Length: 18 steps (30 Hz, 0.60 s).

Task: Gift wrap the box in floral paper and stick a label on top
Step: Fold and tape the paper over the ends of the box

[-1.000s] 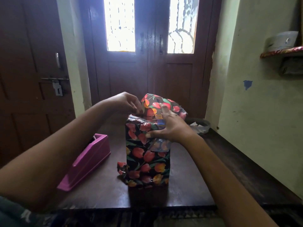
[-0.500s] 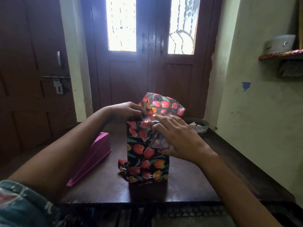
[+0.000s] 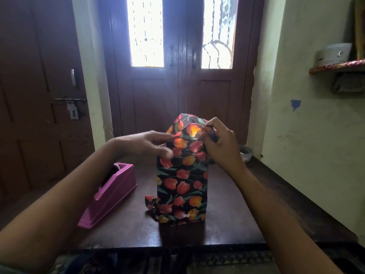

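The tape dispenser (image 3: 110, 194) sits at the desk (image 3: 227, 204) left edge. Your right hand (image 3: 219, 145) pinches the paper (image 3: 187, 129) atop the box (image 3: 182, 184); your left hand (image 3: 146, 143), fingers straight, touches it.

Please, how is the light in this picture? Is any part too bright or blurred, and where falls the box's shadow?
Head view: the door's glass panes are blown out white and backlight the room; the wrapped box casts its shadow toward the camera on the table; the left hand is motion-blurred, while the right hand, pinching the floral paper, looks sharper.
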Tool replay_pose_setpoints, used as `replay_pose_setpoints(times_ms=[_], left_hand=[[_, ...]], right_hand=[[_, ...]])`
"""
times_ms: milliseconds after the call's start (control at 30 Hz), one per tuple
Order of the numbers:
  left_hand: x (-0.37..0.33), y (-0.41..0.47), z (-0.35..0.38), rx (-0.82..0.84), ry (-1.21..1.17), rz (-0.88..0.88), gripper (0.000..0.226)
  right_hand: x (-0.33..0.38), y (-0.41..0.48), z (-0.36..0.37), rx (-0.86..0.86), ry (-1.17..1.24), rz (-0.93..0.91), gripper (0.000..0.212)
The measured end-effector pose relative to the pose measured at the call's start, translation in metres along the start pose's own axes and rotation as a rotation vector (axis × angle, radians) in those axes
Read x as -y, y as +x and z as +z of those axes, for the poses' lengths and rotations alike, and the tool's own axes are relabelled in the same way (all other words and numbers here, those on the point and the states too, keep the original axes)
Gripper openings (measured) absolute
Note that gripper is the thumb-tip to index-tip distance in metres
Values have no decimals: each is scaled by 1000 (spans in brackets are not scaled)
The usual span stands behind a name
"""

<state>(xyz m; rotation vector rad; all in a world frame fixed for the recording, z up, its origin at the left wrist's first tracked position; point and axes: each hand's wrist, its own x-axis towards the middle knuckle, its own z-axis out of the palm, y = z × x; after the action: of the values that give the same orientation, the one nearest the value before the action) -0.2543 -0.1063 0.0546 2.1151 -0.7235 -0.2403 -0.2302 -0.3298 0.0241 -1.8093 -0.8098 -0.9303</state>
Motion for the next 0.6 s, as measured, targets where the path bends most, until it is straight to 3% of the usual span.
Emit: replay_pose_setpoints(times_ms=[67, 167, 300, 400, 467, 600], left_hand=[[5, 3, 4, -21, 58, -25, 75], [16, 7, 8, -223, -5, 48, 62], [28, 4, 14, -368, -153, 151, 64], [34, 3, 19, -370, -208, 169, 61], [37, 5, 23, -381, -235, 180, 58], [39, 5, 28, -409, -312, 204, 53]], right_hand=[[2, 0, 3, -27, 33, 57, 14], [0, -6, -1, 22, 207, 102, 26], [-20, -21, -9, -35, 291, 259, 85], [-32, -28, -3, 176, 314, 457, 109], [-30, -34, 5, 314, 367, 463, 111], [-27, -34, 17, 284, 502, 455, 91]])
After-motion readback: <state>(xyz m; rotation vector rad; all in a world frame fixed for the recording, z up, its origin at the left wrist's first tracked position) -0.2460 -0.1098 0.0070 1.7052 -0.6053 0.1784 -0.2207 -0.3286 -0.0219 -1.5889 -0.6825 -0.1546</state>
